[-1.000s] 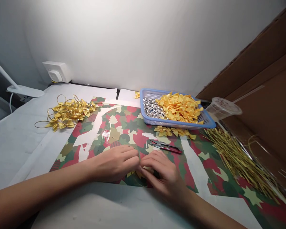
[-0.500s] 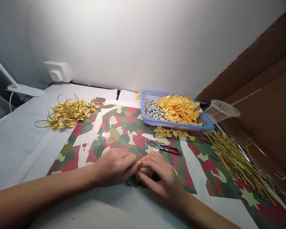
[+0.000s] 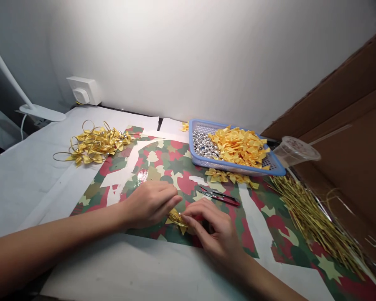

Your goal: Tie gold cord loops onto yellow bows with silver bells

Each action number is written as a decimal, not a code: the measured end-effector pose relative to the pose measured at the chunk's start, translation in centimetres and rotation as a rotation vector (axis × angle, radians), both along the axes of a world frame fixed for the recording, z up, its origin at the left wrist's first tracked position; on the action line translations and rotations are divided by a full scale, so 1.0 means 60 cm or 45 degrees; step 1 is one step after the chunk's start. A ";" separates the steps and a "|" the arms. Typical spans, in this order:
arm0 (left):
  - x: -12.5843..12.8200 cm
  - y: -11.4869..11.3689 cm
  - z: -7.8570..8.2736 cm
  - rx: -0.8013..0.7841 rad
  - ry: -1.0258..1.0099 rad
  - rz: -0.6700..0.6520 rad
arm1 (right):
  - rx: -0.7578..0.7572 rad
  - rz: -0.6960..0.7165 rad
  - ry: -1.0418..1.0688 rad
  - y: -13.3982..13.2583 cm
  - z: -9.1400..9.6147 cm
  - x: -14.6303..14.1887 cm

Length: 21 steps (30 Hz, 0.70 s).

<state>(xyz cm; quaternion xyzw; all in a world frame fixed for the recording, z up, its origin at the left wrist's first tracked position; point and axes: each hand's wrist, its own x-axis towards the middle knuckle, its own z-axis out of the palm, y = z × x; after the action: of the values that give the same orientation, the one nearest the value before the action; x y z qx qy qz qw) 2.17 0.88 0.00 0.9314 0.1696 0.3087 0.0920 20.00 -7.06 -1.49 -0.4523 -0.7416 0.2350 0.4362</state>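
Between my hands, low over the patterned sheet, is a yellow ribbon bow (image 3: 176, 218) with gold cord across it and a small shiny spot near my right fingertips. My right hand (image 3: 214, 223) pinches it at its right edge, between thumb and forefinger. Just left of the bow, my left hand (image 3: 152, 204) is closed with the knuckles up; its fingertips are mostly hidden, and what they hold does not show. Thread snips (image 3: 221, 196) with a red handle lie beyond my right hand.
A blue basket (image 3: 238, 169) holds silver bells (image 3: 205, 144) and yellow bows (image 3: 240, 144). More bows lie before it. Looped bows (image 3: 95, 144) are piled at left. Gold cord lengths (image 3: 316, 221) and a plastic cup (image 3: 296, 150) are at right, beside cardboard (image 3: 347, 96).
My hands have drawn apart, the left one shifting left and slightly up, so the bow between them shows. The view has turned slightly left.
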 end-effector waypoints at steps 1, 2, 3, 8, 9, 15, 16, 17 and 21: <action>-0.002 0.004 0.002 0.001 0.032 -0.040 | 0.000 0.003 0.002 0.000 0.000 0.001; -0.003 0.008 0.004 0.020 0.061 -0.092 | 0.000 0.007 0.003 0.000 0.000 0.002; -0.004 0.010 0.005 0.058 0.085 -0.150 | -0.003 0.011 0.003 -0.001 -0.001 0.003; -0.004 0.008 0.000 0.317 0.161 -0.273 | -0.008 0.013 -0.017 -0.002 -0.004 0.005; -0.003 0.006 -0.001 0.353 0.165 -0.271 | -0.006 0.014 -0.021 -0.002 -0.005 0.005; -0.003 0.000 -0.006 0.361 0.234 -0.307 | 0.009 0.029 -0.068 -0.002 -0.002 0.005; -0.003 -0.001 -0.006 0.322 0.241 -0.303 | 0.005 0.035 -0.082 -0.002 -0.002 0.004; -0.002 -0.003 -0.007 0.275 0.245 -0.297 | 0.003 0.040 -0.097 -0.003 -0.002 0.003; 0.000 -0.010 -0.010 0.055 0.241 -0.291 | 0.020 0.065 -0.159 -0.005 -0.004 0.001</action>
<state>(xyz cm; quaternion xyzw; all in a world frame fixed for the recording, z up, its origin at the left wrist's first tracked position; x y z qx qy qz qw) 2.20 0.30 -0.58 0.9713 0.0636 0.2108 0.0902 20.08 -7.36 -1.73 -0.4435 -0.7806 0.2114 0.3864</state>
